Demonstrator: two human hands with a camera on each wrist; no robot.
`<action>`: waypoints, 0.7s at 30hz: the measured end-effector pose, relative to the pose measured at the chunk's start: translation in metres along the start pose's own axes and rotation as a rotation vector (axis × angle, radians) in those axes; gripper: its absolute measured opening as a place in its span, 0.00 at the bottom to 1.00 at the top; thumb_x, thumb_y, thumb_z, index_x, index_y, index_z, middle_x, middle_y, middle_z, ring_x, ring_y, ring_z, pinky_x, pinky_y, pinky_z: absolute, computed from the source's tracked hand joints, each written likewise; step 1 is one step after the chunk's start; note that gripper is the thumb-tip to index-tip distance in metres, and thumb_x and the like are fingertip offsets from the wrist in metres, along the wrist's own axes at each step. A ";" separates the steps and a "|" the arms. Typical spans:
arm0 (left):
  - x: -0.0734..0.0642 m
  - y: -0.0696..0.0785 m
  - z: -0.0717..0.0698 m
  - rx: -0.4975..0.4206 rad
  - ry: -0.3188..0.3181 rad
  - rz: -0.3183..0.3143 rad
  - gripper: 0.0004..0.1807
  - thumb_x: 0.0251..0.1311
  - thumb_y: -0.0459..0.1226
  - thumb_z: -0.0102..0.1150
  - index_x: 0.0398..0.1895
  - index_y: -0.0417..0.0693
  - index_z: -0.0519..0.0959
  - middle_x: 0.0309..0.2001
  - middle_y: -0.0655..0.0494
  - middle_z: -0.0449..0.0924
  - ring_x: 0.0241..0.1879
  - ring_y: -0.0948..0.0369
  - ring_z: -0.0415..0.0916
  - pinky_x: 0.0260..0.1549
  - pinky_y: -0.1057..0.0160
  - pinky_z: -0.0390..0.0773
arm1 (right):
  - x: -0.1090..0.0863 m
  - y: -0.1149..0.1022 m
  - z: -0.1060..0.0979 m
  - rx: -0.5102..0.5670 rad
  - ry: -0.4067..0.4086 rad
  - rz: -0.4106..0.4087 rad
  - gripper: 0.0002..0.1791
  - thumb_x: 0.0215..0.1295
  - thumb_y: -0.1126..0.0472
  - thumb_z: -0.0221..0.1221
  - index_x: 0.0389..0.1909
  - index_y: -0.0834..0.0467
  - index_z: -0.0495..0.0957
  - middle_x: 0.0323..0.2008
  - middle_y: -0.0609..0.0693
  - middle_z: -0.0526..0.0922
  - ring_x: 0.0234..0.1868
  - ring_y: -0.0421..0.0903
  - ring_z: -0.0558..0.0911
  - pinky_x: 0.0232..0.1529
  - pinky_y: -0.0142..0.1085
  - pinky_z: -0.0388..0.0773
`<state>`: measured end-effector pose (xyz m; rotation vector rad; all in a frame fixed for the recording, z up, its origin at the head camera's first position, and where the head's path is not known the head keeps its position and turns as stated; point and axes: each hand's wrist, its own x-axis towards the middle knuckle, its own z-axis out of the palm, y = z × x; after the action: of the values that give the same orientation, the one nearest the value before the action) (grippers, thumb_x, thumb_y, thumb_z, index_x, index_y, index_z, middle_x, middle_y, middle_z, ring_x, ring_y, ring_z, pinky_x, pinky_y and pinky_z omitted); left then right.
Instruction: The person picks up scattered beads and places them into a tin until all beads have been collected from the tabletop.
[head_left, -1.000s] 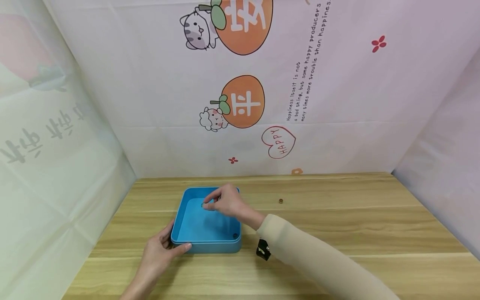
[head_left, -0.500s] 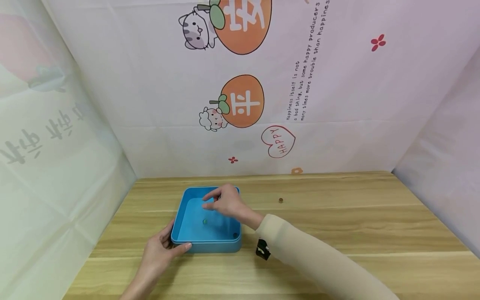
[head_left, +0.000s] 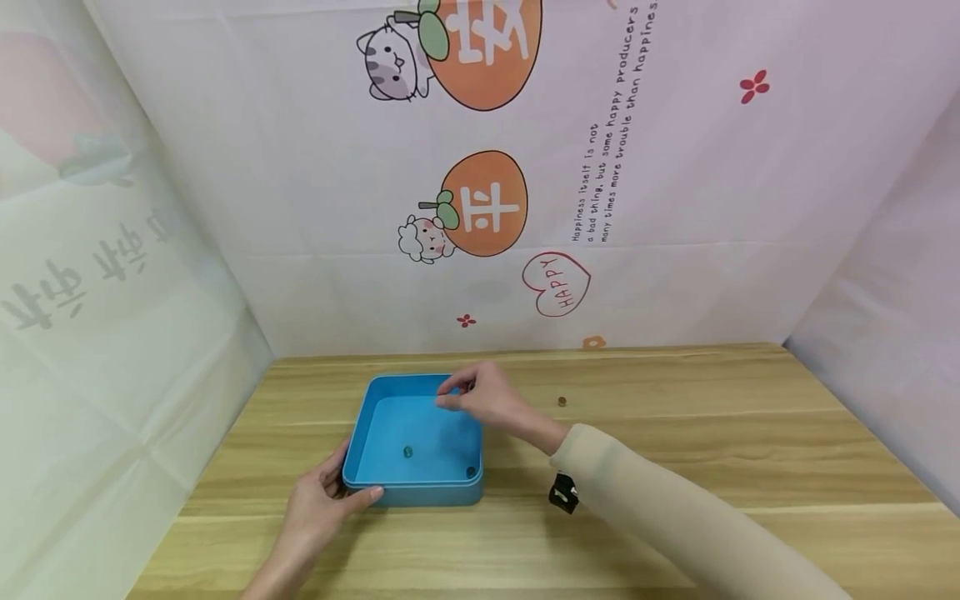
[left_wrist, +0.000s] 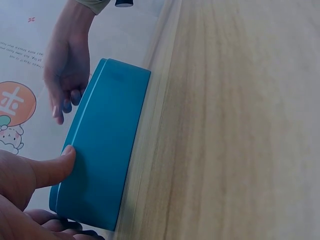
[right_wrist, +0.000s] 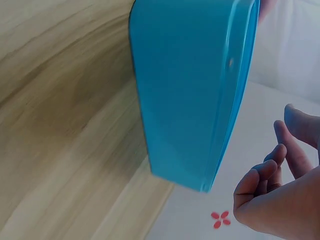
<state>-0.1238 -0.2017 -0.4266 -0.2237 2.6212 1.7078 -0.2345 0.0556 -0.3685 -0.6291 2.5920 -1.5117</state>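
Observation:
A shallow square blue box rests on the wooden table in the head view. My left hand grips its near left corner, thumb on the front wall and fingers around the side; the left wrist view shows the thumb against that wall. My right hand is over the box's far right part, holding nothing, with thumb and forefinger apart in the right wrist view. On the box floor lie a small green bead-like piece and, in the near right corner, a dark one.
A small brown bead-like piece lies on the table right of the box. White printed cloth stands behind the table and along both sides. A black wrist device hangs below the right sleeve.
My right hand has let go of the green piece, which dropped to the box floor and now lies nearer the front. The hand has since moved right. My left hand has stayed put.

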 end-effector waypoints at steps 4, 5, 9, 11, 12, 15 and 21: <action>-0.001 0.000 0.000 0.006 0.004 -0.004 0.55 0.56 0.35 0.81 0.80 0.29 0.56 0.78 0.30 0.55 0.76 0.37 0.57 0.70 0.45 0.66 | -0.004 0.007 -0.010 0.019 0.030 0.026 0.04 0.67 0.63 0.73 0.39 0.59 0.92 0.32 0.48 0.83 0.32 0.46 0.75 0.29 0.33 0.69; -0.001 -0.001 0.000 0.008 0.003 -0.007 0.55 0.56 0.35 0.81 0.80 0.29 0.56 0.78 0.30 0.55 0.75 0.38 0.58 0.69 0.45 0.67 | -0.005 0.009 -0.013 0.019 0.037 0.028 0.04 0.67 0.63 0.73 0.39 0.59 0.92 0.32 0.48 0.83 0.32 0.46 0.75 0.28 0.33 0.69; -0.001 -0.001 -0.001 0.010 0.002 -0.007 0.55 0.56 0.35 0.81 0.80 0.29 0.56 0.78 0.30 0.55 0.75 0.38 0.58 0.69 0.45 0.67 | -0.010 0.017 -0.022 0.019 0.057 0.034 0.04 0.68 0.62 0.72 0.39 0.58 0.92 0.32 0.48 0.83 0.32 0.47 0.75 0.26 0.32 0.68; -0.001 -0.001 -0.001 0.006 0.001 -0.003 0.55 0.56 0.35 0.81 0.80 0.30 0.56 0.78 0.30 0.55 0.76 0.38 0.57 0.70 0.45 0.67 | -0.013 0.020 -0.026 0.023 0.064 0.048 0.04 0.68 0.62 0.72 0.40 0.57 0.92 0.32 0.48 0.83 0.32 0.47 0.75 0.26 0.32 0.68; -0.002 -0.001 -0.001 0.005 0.000 0.000 0.55 0.55 0.35 0.81 0.80 0.29 0.56 0.78 0.30 0.55 0.76 0.37 0.57 0.70 0.44 0.66 | -0.014 0.021 -0.028 0.027 0.066 0.056 0.04 0.68 0.62 0.72 0.40 0.57 0.92 0.32 0.48 0.83 0.32 0.47 0.75 0.26 0.32 0.68; -0.002 -0.001 -0.001 0.006 0.001 0.000 0.55 0.55 0.35 0.82 0.81 0.30 0.57 0.78 0.32 0.55 0.76 0.38 0.57 0.70 0.45 0.65 | -0.019 0.024 -0.034 0.030 0.073 0.078 0.05 0.67 0.62 0.73 0.41 0.57 0.93 0.31 0.49 0.82 0.32 0.48 0.75 0.27 0.33 0.68; -0.001 -0.001 -0.001 0.013 -0.002 -0.007 0.55 0.56 0.36 0.81 0.81 0.31 0.57 0.78 0.31 0.55 0.76 0.38 0.57 0.70 0.44 0.67 | -0.026 0.032 -0.045 0.024 0.093 0.065 0.06 0.67 0.62 0.72 0.42 0.59 0.92 0.29 0.49 0.81 0.31 0.47 0.74 0.27 0.33 0.68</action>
<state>-0.1228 -0.2025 -0.4269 -0.2311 2.6262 1.6868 -0.2327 0.1161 -0.3768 -0.4777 2.6297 -1.5858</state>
